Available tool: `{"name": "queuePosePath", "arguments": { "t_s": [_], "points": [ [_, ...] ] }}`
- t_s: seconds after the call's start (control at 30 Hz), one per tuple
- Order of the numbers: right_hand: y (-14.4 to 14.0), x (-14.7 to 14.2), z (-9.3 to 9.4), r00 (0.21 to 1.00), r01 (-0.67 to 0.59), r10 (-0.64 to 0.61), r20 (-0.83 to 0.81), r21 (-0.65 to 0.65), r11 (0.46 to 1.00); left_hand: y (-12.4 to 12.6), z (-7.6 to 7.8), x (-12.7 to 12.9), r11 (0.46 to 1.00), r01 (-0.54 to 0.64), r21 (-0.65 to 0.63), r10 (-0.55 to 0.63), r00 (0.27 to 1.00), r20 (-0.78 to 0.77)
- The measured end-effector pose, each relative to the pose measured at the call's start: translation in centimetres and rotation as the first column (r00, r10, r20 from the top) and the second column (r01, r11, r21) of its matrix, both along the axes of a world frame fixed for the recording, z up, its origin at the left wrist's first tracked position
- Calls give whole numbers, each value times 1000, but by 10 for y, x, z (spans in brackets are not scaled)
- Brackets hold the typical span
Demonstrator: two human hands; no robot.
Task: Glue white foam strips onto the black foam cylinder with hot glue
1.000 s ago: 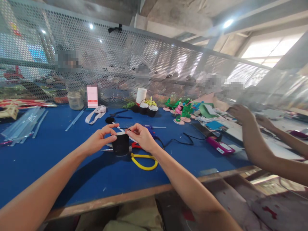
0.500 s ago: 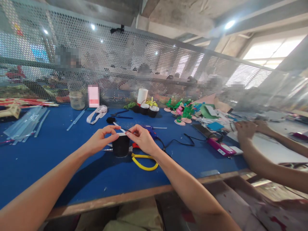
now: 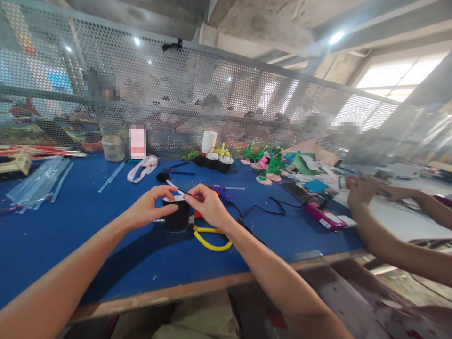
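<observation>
Blue tabletop [image 3: 88, 235] (perforated metal screen [image 3: 176, 94] behind) bears a black cup [image 3: 176, 217], both hands pinching its rim.

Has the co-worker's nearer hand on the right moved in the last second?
Yes. The co-worker's hand has dropped from up by the mesh screen down to the table, close to the pink phone.

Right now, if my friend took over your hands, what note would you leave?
Left hand grips the black cup's rim. Right hand pinches a thin white strip over the cup's top. The cup stands on the blue table, yellow-handled scissors beside it. Done: cup upright, strip in the fingers. Left: the strip is not yet fixed on the rim.
</observation>
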State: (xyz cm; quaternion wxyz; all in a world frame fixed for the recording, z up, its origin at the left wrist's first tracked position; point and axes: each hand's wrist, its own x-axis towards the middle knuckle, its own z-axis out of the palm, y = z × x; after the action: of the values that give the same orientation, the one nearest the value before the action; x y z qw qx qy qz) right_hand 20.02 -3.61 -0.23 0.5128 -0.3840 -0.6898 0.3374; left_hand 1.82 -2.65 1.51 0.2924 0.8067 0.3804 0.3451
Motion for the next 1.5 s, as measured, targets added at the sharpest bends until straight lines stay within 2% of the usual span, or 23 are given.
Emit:
{"name": "queuePosePath", "arguments": {
  "t_s": [0.27, 0.63, 0.87, 1.13, 1.37, 1.5],
  "points": [
    [-3, -4, 0, 1000, 2, -2, 12, 2, 1000, -8, -1, 10, 999, -45, -30, 47, 996, 71],
    [-6, 3, 7, 1000, 10, -10, -7, -27, 1000, -9, 5, 7, 972, 67, -223, -23, 980, 196],
    [-6, 4, 7, 1000, 0, 0, 10, -36, 999, -7, 4, 5, 966, 87, -242, -30, 973, 227],
    [-6, 3, 7, 999, 7, -6, 51, -15, 1000, -4, 2, 3, 971, 85, -223, -47, 984, 169],
    [-5, 2, 5, 994, -10, 9, 110, 10, 1000, -1, 8, -4, 983, 111, -150, -118, 992, -42],
    [-7, 3, 9, 987, -22, 15, 159, 39, 999, 1, 10, -8, 991, 124, -46, -130, 979, -155]
  ]
}}
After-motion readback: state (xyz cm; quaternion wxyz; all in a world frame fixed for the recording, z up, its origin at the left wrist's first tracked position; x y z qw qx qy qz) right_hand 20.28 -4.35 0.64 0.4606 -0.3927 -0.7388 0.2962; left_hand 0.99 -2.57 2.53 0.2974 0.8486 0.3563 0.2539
